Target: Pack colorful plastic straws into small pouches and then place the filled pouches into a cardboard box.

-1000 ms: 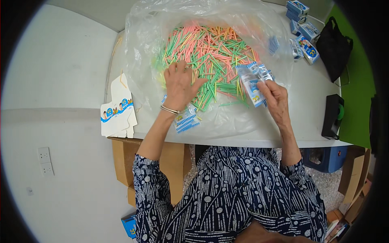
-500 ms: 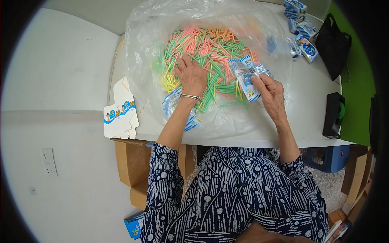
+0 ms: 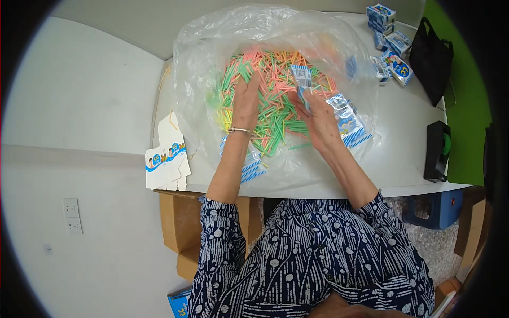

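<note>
A heap of thin pink, green, yellow and orange sticks (image 3: pixel 275 114) lies in a large clear plastic bag (image 3: pixel 196 63) spread on the table. My left hand (image 3: pixel 246 106), a bracelet at its wrist, is over the heap's left part. Its fingers are closed around a small bunch of green sticks (image 3: pixel 245 69) that juts beyond them. To its right, my right hand (image 3: pixel 319 119) grips a small blue-and-white striped clear packet (image 3: pixel 301 77), tilted up above the heap. Beside that wrist, several like packets (image 3: pixel 345 117) lie on the bag. More striped packets (image 3: pixel 252 168) lie near my left forearm.
Flattened printed white cartons (image 3: pixel 167 161) rest at the table's left. At the far right are small blue-and-white boxes (image 3: pixel 382 16), a black bag (image 3: pixel 432 61) and a black tape dispenser (image 3: pixel 437 151). Below the table edge stand cardboard boxes (image 3: pixel 180 222) and a blue stool (image 3: pixel 437 209).
My right hand has moved left, lifting one packet away from the others, which now lie on the bag. My left hand has turned upright, with a bunch of sticks in its fingers.
</note>
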A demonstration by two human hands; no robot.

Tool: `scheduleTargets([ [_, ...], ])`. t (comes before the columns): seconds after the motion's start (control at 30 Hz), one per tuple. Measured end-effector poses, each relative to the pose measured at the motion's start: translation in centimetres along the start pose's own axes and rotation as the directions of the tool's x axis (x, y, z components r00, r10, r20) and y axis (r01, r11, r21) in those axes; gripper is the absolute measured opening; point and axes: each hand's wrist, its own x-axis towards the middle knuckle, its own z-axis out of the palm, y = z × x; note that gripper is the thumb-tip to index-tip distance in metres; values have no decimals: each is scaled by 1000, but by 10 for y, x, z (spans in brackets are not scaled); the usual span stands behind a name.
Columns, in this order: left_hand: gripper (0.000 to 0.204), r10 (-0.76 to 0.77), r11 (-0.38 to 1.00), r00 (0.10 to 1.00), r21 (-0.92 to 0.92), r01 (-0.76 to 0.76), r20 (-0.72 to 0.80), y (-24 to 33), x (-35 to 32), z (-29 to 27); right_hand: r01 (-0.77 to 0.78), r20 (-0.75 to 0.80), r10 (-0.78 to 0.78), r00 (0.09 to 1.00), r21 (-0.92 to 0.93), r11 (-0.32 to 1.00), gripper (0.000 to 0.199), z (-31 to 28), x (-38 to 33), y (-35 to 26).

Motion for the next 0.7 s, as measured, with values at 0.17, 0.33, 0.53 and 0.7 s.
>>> scheduleTargets([
  [0.17, 29, -174, 764, 978, -612, 206, 113, 6, -4, 25, -139, -151, 249, 957, 516, 845, 23, 23, 35, 28],
  [0.33, 22, -151, 686, 986, -725, 58, -64, 2, -19, 49, -6, -156, 111, 982, 555, 832, 21, 37, 50, 42],
  [0.53, 48, -122, 839, 952, -542, -51, -280, -19, -24, 56, 26, -175, 100, 979, 601, 799, 19, 40, 54, 42],
  [0.7, 57, -118, 825, 973, -565, -16, -200, -14, -31, 58, 18, -186, 115, 976, 590, 807, 19, 39, 52, 39],
])
